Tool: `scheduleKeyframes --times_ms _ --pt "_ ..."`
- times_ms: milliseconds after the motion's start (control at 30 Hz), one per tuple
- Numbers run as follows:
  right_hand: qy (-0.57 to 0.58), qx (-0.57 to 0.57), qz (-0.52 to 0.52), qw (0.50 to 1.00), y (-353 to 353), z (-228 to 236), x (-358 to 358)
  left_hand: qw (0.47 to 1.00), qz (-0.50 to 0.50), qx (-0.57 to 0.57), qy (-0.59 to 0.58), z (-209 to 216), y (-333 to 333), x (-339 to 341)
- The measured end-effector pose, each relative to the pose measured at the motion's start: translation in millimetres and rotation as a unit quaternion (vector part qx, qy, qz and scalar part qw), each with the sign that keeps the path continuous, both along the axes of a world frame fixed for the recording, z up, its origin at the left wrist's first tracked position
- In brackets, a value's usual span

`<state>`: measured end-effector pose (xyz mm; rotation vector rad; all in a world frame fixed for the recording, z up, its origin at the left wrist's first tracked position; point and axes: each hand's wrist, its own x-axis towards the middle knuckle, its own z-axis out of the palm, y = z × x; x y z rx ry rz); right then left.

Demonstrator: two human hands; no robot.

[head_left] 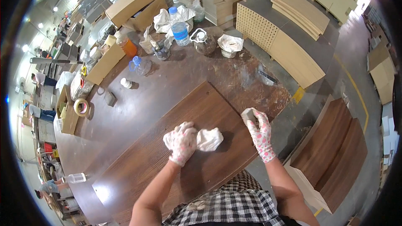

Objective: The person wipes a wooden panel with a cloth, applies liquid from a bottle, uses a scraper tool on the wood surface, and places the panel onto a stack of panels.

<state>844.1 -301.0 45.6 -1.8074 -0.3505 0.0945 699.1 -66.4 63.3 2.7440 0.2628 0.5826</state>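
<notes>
Closest to us, a black-and-white checked apron (226,205) meets the edge of a long brown wood-grain panel (201,167), which lies flat and slantwise on the table, small round holes near its edges. On it the left hand (181,143), in a white glove with pink dots, is palm down, its blurred fingers curled on a crumpled white cloth (210,139) that sticks out to the right. The right hand (259,130), gloved alike, bends at the panel's right edge, thumb and fingers closed around a pale grey piece (248,114) whose kind we cannot tell. Beyond the panel, on the smooth dark table (125,119), we find a grey block (109,98) and a tape roll (77,109) against an open cardboard carton (71,121) with something yellowish inside. Farther back stand a small white bottle (126,83), a clear jug (142,68) with a blue top, contents unclear to us, and a bottle of amber liquid (129,48). Near the far edge we see a blue-capped clear bottle (180,33), a round clear jar (204,47) with a white handle and dark contents, and a small tub (228,53) draped with white material. Past the table, a stack (259,27) shows a tan side pierced with rows of holes.
</notes>
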Motion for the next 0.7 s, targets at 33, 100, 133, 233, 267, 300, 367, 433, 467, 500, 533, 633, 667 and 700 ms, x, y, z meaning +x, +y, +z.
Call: scheduleKeyframes --times_ms 33,100,133,233,267,300,367,433,467,500,533,633,667,700 --pt "-0.085 -0.118 0.051 0.988 2 9 8 0.999 0.004 -0.022 -0.037 -2 -1 -9" --pt "-0.151 -0.196 0.079 0.966 20 5 20 0.999 0.016 -0.021 -0.023 -1 -2 -13" --pt "-0.152 -0.208 0.101 0.961 30 2 27 0.999 0.021 -0.021 -0.023 -1 -2 -14" --pt "-0.179 -0.218 0.128 0.951 63 -14 49 0.997 0.038 -0.059 -0.018 -7 -1 -9" --pt "-0.18 -0.212 0.138 0.951 76 -18 58 0.998 0.039 -0.05 -0.022 -8 -1 -9" --pt "-0.181 -0.206 0.146 0.95 93 -13 67 0.998 0.038 -0.042 -0.026 -7 -1 -8" --pt "-0.196 -0.211 0.141 0.947 128 -12 88 0.997 0.04 -0.053 -0.038 -4 -3 -4" --pt "-0.157 -0.23 0.159 0.947 159 -3 107 0.998 0.044 -0.046 0.001 -1 -4 -2" --pt "-0.179 -0.231 0.154 0.944 169 -10 117 0.998 0.044 -0.048 0.002 -1 -3 -1" --pt "-0.172 -0.232 0.176 0.941 170 -6 121 0.998 0.045 -0.053 -0.007 -5 -1 -2" --pt "-0.136 -0.251 0.203 0.937 168 2 117 0.997 0.048 -0.056 -0.014 -7 1 -5" --pt "-0.07 -0.28 0.254 0.923 120 24 101 0.997 0.051 -0.054 -0.001 -2 3 -8" --pt "-0.077 -0.311 0.255 0.912 99 26 94 0.997 0.054 -0.055 -0.001 -4 4 -10" --pt "-0.043 -0.354 0.275 0.893 82 26 92 0.997 0.05 -0.063 -0.004 -5 3 -11"
